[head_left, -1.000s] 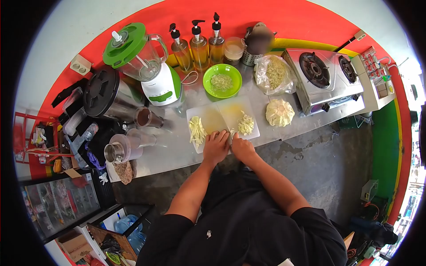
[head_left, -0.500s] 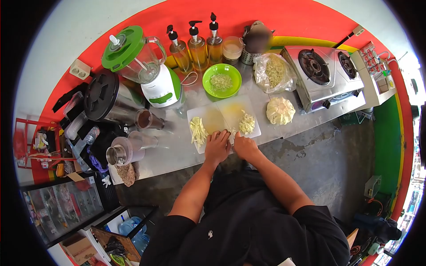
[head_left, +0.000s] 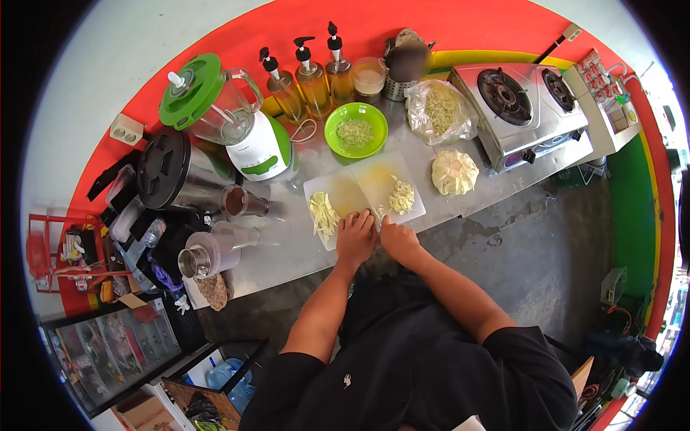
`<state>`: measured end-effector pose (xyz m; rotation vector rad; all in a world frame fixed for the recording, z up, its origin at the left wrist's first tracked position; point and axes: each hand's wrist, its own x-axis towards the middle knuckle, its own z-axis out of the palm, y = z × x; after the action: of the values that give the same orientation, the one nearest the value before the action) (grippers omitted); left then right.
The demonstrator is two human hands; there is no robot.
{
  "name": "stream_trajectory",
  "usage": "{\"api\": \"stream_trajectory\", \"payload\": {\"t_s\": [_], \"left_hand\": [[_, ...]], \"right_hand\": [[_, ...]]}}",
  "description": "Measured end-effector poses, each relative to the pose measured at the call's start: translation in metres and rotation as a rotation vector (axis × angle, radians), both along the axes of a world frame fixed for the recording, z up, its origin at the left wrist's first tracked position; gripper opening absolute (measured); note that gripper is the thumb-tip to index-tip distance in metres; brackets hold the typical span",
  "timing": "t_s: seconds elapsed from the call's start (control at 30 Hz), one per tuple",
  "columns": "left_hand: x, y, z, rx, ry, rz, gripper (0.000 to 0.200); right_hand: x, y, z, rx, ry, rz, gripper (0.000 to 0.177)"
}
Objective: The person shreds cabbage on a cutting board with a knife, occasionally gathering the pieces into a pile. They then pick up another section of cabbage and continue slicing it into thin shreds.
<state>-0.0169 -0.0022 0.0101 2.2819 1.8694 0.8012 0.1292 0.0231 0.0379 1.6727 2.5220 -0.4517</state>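
Whatever the right hand [head_left: 400, 241] may grip is hidden; a perforated canister [head_left: 395, 89] is partly blurred; the shirt [head_left: 438, 373] cropped below.

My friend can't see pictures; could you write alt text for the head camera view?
A person's left hand and right hand are close together at a white cutting board holding pale strips and a chopped pile; nearby are a green bowl, blender and stove.

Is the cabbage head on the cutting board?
No, the cabbage head sits on the metal counter, to the right of the cutting board.
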Motion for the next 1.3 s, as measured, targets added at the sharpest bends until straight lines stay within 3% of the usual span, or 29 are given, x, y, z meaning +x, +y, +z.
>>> {"api": "stream_trajectory", "payload": {"t_s": [0.47, 0.97, 1.07, 1.3], "left_hand": [[0.001, 0.001, -0.001, 0.032, -0.013, 0.008, 0.018], [-0.002, -0.005, -0.001, 0.038, -0.095, -0.026, 0.028], [-0.002, -0.006, -0.004, 0.039, -0.062, -0.042, 0.031], [0.006, -0.008, -0.008, 0.079, -0.103, 0.016, 0.029]], "right_hand": [[-0.003, 0.006, 0.0, -0.021, 0.031, 0.003, 0.019], [0.001, 0.02, 0.014, -0.255, 0.058, 0.063, 0.024], [-0.001, 0.012, 0.008, -0.359, 0.086, -0.039, 0.027], [0.009, 0.023, 0.0, -0.35, 0.182, 0.047, 0.029]]}}
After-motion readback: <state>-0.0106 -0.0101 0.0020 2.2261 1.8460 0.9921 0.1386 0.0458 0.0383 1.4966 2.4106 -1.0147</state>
